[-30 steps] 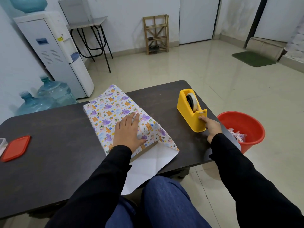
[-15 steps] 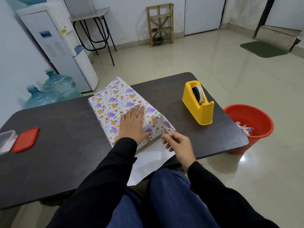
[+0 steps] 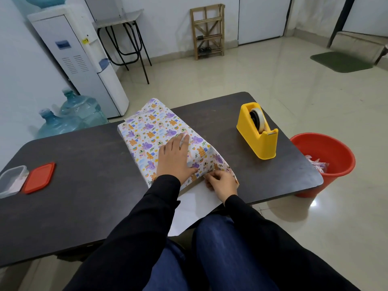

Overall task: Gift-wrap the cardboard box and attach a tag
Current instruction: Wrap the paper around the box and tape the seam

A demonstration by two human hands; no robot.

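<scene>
– Left hand (image 3: 174, 158) flat on top of the parcel, fingers straight and close together, palm bearing down on the wrapping paper (image 3: 151, 131). Right hand (image 3: 220, 182) is just beside it at the near right corner, fingers curled in, pinching the paper's edge.
– And the cardboard box?
– Under that paper, middle of the table (image 3: 84, 185), covered wherever we can see. The flat hand reads as a clamp to me: a slick sheet like that slides and springs open unless something pins it.
– So the right hand is folding?
– That's my guess, working the near end in. Whether there's tape in those fingers, I can't tell. Look at the loose flap (image 3: 197, 204): plain white underside, creased, hanging off the near edge towards the lap.
– Busy print on top.
– Small purple and orange cartoon animals on white. It's thin and smooth, and it slopes down on the right instead of hugging a crisp corner.
– Tape's handy.
– Yellow tape dispenser (image 3: 257, 135), chunky plastic, off to the right, apart from the parcel, probably parked within that arm's reach. Red bucket (image 3: 327, 156) on the floor past the table's right end, scraps inside. Far left there's a clear tub (image 3: 11, 179), its red lid (image 3: 38, 177) just beside it. No tag that I can make out.
</scene>
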